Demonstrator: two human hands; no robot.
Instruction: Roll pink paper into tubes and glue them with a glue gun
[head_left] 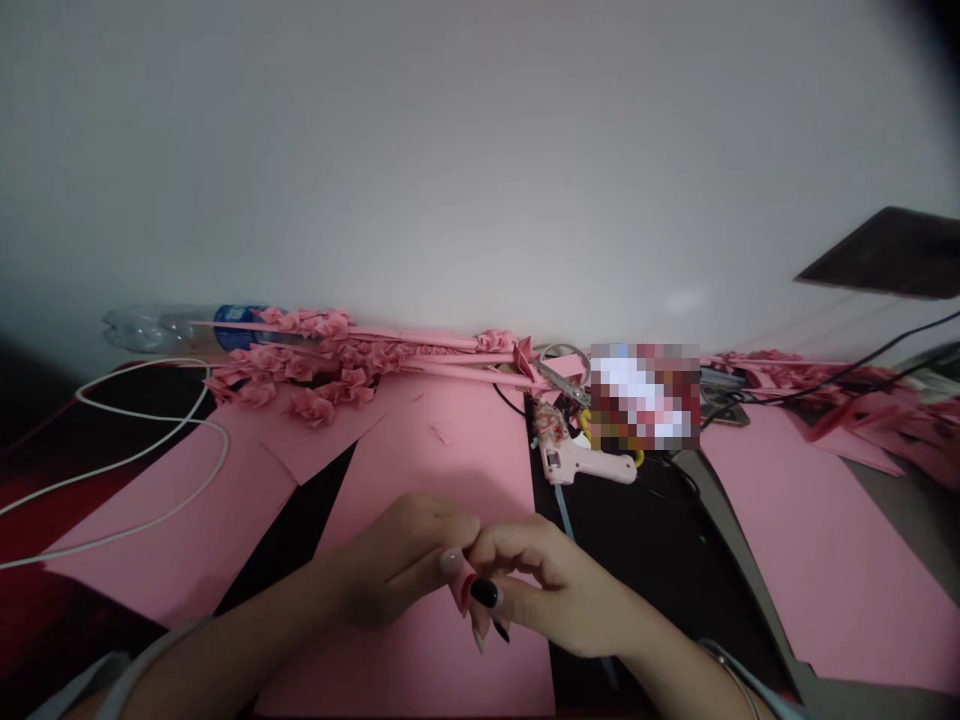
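Above a large pink paper sheet point(442, 450), my two hands meet fingertip to fingertip. A small curled piece of pink paper point(460, 590) sits between them. My left hand point(409, 565) pinches it from one side, thumb on top. From the other side, my right hand point(559, 590) grips it with the thumb, whose nail is dark, and bent fingers. The piece's full shape is hidden by the fingers. Beyond my right hand lies a pale pink glue gun point(592, 464), its nozzle end crusted with residue.
Folded pink paper flowers point(315, 402) on paper stems lie along the wall beside a clear plastic bottle point(161, 328). Scissors point(562, 383) rest behind the glue gun. A white cable point(221, 440) loops at left. Another pink sheet point(832, 560) lies right; a blurred patch covers something nearby.
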